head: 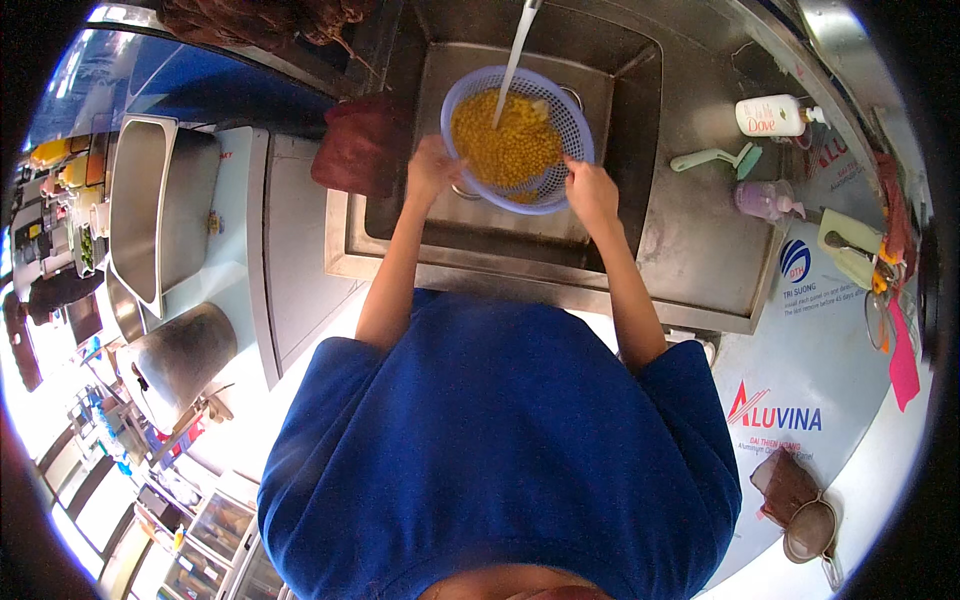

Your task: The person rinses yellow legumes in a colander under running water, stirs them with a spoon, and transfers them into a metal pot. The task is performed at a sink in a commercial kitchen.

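Observation:
A purple-blue plastic colander (556, 174) is held over the stainless steel sink basin (517, 225), tilted a little. Inside it lies a mass of yellow grains or beans (517, 146), with a stream of water (512, 67) falling onto them from the faucet at the top. My left hand (436, 172), slightly blurred, is at the colander's left rim; its fingertips are partly hidden, but they seem to grip it. My right hand (592, 191) pinches the right rim, thumb up and fingers curled.
A dark red cloth (352, 146) hangs over the sink's left edge. On the right ledge are a white pump bottle (769, 115), a scrubbing brush (716, 159) and a purple pump bottle (761, 200). Deep steel pans (169, 202) and a large pot (180, 360) stand at left.

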The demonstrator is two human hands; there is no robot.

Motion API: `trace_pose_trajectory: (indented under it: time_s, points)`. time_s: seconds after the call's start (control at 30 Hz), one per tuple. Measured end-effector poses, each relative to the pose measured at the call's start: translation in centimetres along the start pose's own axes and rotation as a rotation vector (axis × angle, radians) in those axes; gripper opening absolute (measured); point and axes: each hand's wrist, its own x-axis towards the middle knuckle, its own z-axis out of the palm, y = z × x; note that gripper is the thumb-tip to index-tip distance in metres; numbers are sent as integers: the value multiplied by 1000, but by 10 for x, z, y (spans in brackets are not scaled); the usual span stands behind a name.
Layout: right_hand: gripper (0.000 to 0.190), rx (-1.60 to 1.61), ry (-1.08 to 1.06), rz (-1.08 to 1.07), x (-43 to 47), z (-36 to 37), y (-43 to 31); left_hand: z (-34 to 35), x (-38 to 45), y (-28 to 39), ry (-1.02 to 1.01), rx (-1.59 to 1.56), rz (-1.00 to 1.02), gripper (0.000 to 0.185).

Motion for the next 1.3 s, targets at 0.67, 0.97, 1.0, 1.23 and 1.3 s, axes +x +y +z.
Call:
trace_pose_trajectory:
  time_s: [0.67,0.97,1.0,1.23,1.3]
  points:
    - [47,-698,186,-623,16,33,-24,2,-6,-8,91,642,200,75]
    - [28,-662,26,-317,89,114,78,3,0,-7,77,540,166,76]
    - [32,-673,-23,-334,84,106,77,-1,7,-12,99,541,206,75]
    - [60,-799,60,-609,38,-17,-5,12,19,-20,441,642,613,66]
    - [58,-788,171,-698,63,7,-1,26,15,-30,508,671,625,65]
